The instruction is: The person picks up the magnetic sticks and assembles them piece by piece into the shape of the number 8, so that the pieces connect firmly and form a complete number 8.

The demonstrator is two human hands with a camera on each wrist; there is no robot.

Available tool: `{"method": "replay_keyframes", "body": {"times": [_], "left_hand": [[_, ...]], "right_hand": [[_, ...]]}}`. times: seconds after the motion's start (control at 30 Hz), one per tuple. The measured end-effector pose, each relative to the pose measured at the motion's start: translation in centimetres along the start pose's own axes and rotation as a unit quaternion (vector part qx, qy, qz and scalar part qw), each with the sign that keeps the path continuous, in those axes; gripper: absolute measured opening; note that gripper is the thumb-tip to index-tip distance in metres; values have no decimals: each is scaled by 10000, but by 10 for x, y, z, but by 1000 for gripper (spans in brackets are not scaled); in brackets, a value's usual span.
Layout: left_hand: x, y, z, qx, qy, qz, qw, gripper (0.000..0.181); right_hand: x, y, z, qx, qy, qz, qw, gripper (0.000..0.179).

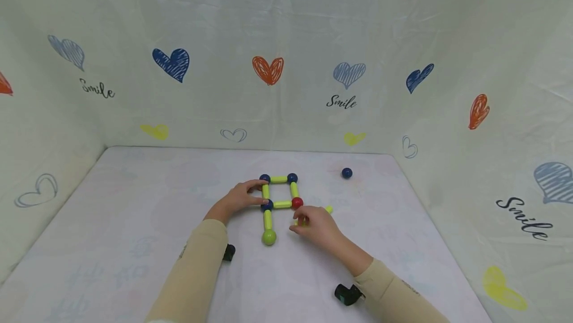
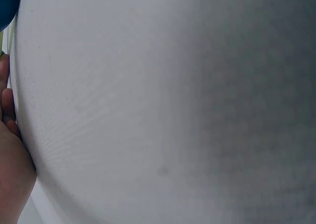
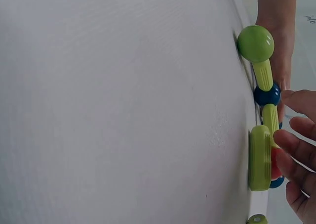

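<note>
On the table lies a frame of yellow-green rods (image 1: 283, 204) and balls: a square with blue corners (image 1: 292, 177) and one red ball (image 1: 297, 203). A further rod runs from it to a green ball (image 1: 269, 237). My left hand (image 1: 239, 197) holds the square's left side, its thumb at the lower blue ball and a finger at the upper one. My right hand (image 1: 317, 221) hovers beside the red ball, thumb and fingers apart. Close to those fingers is a loose rod (image 3: 260, 157); the end of another rod (image 1: 329, 209) shows behind the hand.
A single blue ball (image 1: 346, 173) lies apart at the back right of the white table (image 1: 134, 203). Black wrist cameras (image 1: 348, 294) sit by both forearms. A sheet (image 1: 304, 29) printed with hearts hangs around the table.
</note>
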State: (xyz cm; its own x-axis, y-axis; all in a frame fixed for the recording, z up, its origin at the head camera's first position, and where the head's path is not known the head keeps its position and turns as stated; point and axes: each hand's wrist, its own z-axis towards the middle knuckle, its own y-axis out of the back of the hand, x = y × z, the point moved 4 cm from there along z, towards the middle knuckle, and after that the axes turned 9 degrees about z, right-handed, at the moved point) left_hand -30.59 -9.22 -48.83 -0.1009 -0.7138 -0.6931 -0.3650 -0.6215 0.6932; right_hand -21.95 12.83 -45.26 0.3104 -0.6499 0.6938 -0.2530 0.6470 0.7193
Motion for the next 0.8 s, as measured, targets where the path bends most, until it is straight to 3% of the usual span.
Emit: {"method": "replay_keyframes", "body": {"times": [0.8], "left_hand": [[3, -2, 3, -16, -73, -79, 9999, 61]], "right_hand": [[-19, 6, 5, 195, -322, -739, 9966, 22]]}}
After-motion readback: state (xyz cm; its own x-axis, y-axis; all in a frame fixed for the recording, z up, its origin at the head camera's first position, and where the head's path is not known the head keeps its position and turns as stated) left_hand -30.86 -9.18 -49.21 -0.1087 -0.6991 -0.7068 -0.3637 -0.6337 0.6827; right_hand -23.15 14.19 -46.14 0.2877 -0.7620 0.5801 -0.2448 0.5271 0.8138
